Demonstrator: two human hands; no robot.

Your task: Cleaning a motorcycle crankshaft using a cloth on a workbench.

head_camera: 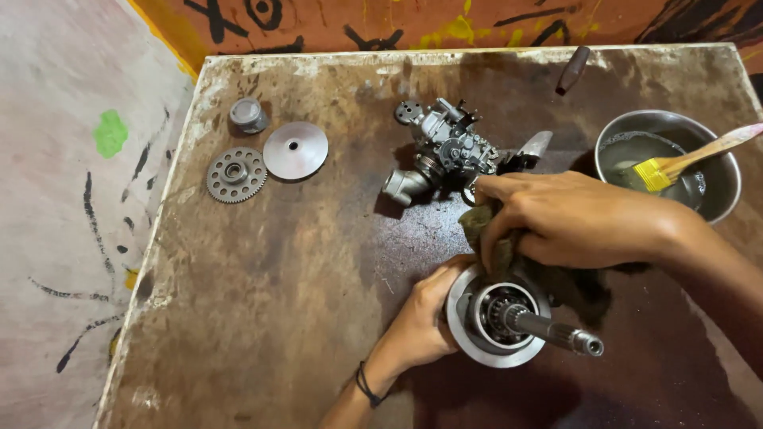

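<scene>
Surface: stained, oily brown surface [262, 278] is carrying everything, set against a paint-daubed wall.
Left grip: left hand [421, 318] is clasping the rim of the round metal pulley assembly [497, 318], near the front middle of the surface, steadying it from its left side.
Right grip: right hand [564, 218] is clenching a dirty rag [485, 234] and pressing it down on the assembly's upper edge.
Handling: solid steel, so likely heavy and stiff; it looks greasy, so probably slippery. The wide rim seems the surest hold; the splined shaft [556, 332] sticking out to the right offers a second one.
Hidden: the rag and right hand are covering the assembly's far edge; its underside cannot be seen.
Around: carburettor-like casting [445, 151], toothed gear [236, 175], smooth disc [295, 149], small cap [248, 115], and steel bowl [727, 171] with a yellow brush [675, 165] are lying well apart.
</scene>
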